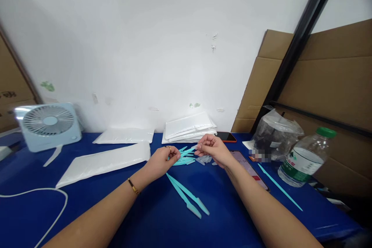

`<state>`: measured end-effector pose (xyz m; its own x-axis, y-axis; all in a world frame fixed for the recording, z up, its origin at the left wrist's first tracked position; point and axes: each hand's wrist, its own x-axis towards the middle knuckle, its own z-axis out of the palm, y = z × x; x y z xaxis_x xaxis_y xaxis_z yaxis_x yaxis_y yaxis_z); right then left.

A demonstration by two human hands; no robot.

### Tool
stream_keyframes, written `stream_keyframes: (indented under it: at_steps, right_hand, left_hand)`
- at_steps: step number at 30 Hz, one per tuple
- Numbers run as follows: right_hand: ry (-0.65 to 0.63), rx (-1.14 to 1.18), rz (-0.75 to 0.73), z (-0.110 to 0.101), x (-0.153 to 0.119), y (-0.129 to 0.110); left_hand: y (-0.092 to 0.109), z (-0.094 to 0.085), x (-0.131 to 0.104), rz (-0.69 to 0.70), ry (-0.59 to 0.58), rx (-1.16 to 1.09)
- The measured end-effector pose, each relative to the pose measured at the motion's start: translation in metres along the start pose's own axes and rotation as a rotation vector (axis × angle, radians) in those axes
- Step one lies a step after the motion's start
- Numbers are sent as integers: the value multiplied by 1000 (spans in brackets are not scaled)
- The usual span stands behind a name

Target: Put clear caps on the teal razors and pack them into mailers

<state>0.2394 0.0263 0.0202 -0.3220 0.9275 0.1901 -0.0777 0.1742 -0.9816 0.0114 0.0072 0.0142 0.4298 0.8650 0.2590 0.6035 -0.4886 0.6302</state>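
Observation:
A turquoise eyebrow razor (188, 150) spans the gap between my two hands. My left hand (163, 159) is closed, pinching its handle end. With thumb and fingertips, my right hand (214, 149) grips a small clear blade cap at the other end; whether the cap is fully on the blade I cannot tell. Beneath my hands lies a pile of turquoise razors (186, 161), partly hidden by my fingers. Small clear caps (204, 159) lie loose just right of the pile. Closer to me, two more razors (187, 195) rest side by side, blade ends toward me.
White padded envelopes (107, 162) lie at left, with a stack of them (188, 126) against the wall. A fan (50, 124) stands far left. To the right are a phone (250, 170), a single razor (280, 187), a water bottle (305, 159) and a plastic bag (274, 131).

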Motion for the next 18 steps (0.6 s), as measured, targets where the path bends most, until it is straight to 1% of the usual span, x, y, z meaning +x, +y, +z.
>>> stream_keyframes:
  at_steps: [3, 6, 8, 10, 11, 12, 13, 16, 18]
  right_hand:
    - [-70, -45, 23, 4, -1, 2]
    - [-166, -194, 56, -1, -1, 0]
    - [-163, -399, 40, -12, -1, -3]
    - [-116, -657, -33, -23, 0, -6]
    - [-98, -779, -75, -28, 0, -6]
    - [-100, -891, -106, -31, 0, -5]
    - [-114, -990, -124, -32, 0, -3]
    - [-160, -1230, -101, -27, 0, 3]
    - [-175, -1366, -70, -20, 0, 7]
  left_hand:
    - [0, 1, 0, 10, -11, 12]
    - [1, 2, -2, 25, -54, 24]
    - [2, 4, -4, 34, -145, 40]
    - [3, 7, -7, 51, -282, 72]
    - [3, 8, -7, 61, -330, 100]
    - [3, 9, -8, 68, -341, 139]
    - [1, 10, -7, 77, -311, 194]
    - [-6, 10, -4, 105, -136, 402]
    - [-12, 9, -1, 116, -86, 513]
